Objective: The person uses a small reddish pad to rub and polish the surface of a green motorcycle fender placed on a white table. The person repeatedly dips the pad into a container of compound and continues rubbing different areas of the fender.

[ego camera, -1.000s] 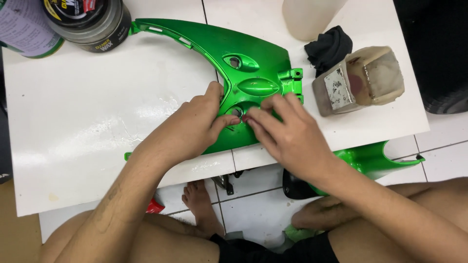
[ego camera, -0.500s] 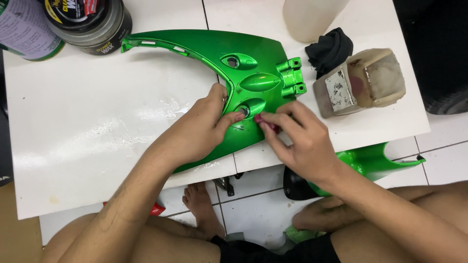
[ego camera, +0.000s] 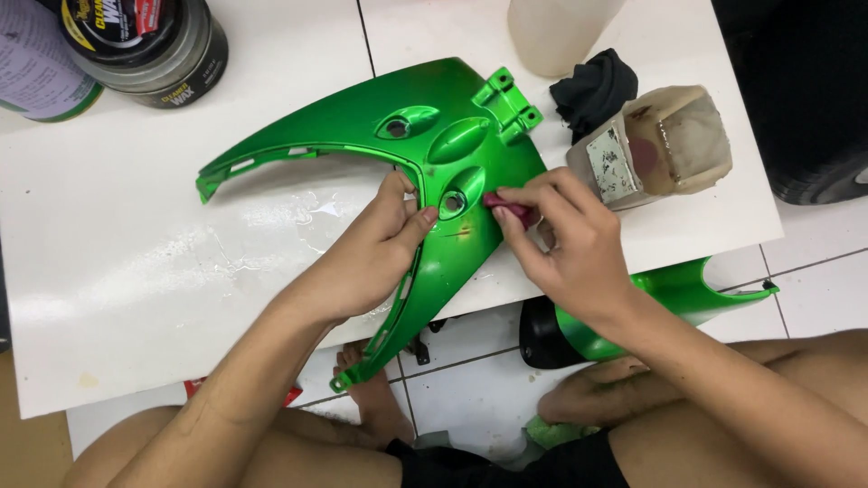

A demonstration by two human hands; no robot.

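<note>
Forearms come up from the bottom of the head view, both bent inward so the hands meet over one glossy green V-shaped plastic fairing panel (ego camera: 452, 172) lying on a low white tabletop (ego camera: 136, 271). The left hand (ego camera: 371, 258) lies palm down on the panel's lower arm, wrist angled up and to the right, fingers half curled and pressing on the plastic, thumb tip just beside a small oval hole in the panel; it steadies the panel and grips nothing else. The right hand (ego camera: 570, 244) sits just to the right of it, knuckles up, fingers bunched tight around one small dark red piece (ego camera: 508, 210), perhaps a scrap of abrasive pad, whose tip touches the panel beside the same hole.

One panel lies under the hands, its long arm stretching away to the left of the left hand. A second green plastic part (ego camera: 669, 294) lies on the tiled floor below the right wrist. Beyond the right hand stand one grimy translucent plastic tub (ego camera: 665, 145), one crumpled black cloth (ego camera: 592, 90) and one pale plastic bottle (ego camera: 561, 32). Far beyond the left hand, at the table's corner, are two round containers: a dark wax tin (ego camera: 149, 45) and a pale can (ego camera: 41, 63). Wet smears shine on the table left of the left hand.
</note>
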